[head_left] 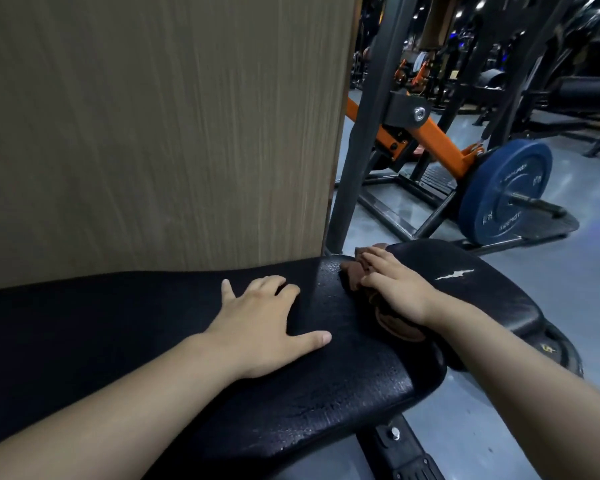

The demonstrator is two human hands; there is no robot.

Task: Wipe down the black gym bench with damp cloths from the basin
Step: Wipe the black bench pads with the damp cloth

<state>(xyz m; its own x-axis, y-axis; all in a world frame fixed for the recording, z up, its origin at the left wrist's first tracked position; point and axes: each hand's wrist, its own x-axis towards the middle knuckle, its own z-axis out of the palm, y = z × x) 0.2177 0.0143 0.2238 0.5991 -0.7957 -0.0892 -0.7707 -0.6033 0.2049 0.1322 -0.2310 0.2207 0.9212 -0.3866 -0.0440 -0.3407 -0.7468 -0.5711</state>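
Pressing down on the black bench (291, 410), the left hand (260, 323) lies flat with its fingers (274, 282) spread wide and the thumb out to the side. The right hand (395, 289) holds a bunched brown cloth (352, 275) on the bench, near the far edge. Its fingers (373, 258) are close together and bent over the cloth, and the thumb hugs it from the near side. Some cloth pokes out in front of the fingers and some under the wrist. The two hands are near each other but do not touch. The bench top looks bumpy and shiny around the cloth. A small white rip (454, 274) shows on the pad to the right. A brown wood wall (153, 133) stands right behind the bench. A big blue weight plate (506, 192) sits on the grey floor (586, 289), past an orange bar (440, 136).
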